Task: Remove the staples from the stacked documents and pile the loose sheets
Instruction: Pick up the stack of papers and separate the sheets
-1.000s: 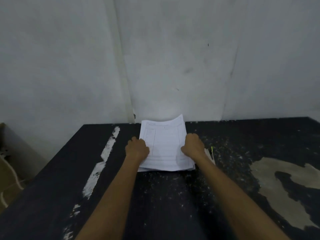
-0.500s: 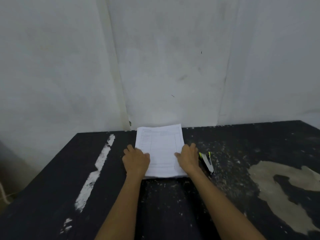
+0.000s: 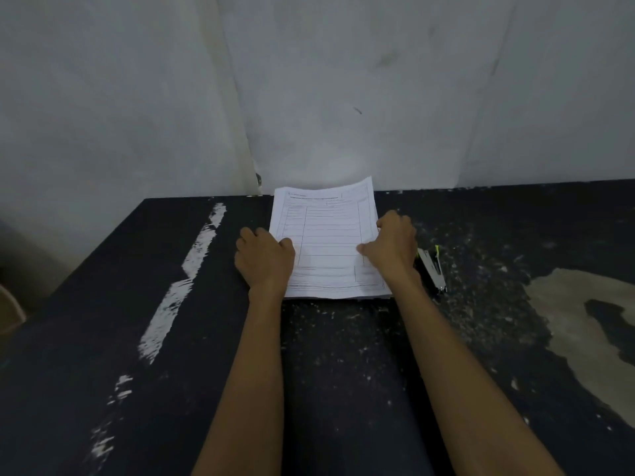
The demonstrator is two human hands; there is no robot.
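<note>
Count: one stack of documents point(image 3: 326, 242), one small metal tool point(image 3: 431, 266), two hands, one table point(image 3: 343, 355).
Left hand point(image 3: 264, 259): set against the stack's left edge, fingers curled at that edge and thumb lying on the top page, so it grips the paper from the side. The fingertips are hidden.
Right hand point(image 3: 395, 249): mirrors it on the stack's right edge, with the thumb on the top page and the fingers bent over the side, gripping the stack.
Stack of documents: lies flat on the table between the two hands. The top page is a printed form with ruled boxes. How many sheets there are cannot be told.
Stack edges: the near edge sits just ahead of both wrists. The far right corner curls up where the table meets the wall point(image 3: 343, 97).
Metal tool: just outside the right hand, beside the wrist, flat on the table, silver with a yellow-green strip. Its kind cannot be told.
Open room: bare dark tabletop stretches outward from the left hand to a white paint streak point(image 3: 185, 280), and outward from the right hand, past the tool, to a tan worn patch point(image 3: 584, 321).
Near side: open table under both forearms.
Far side: the wall closes the space just beyond the fingers.
</note>
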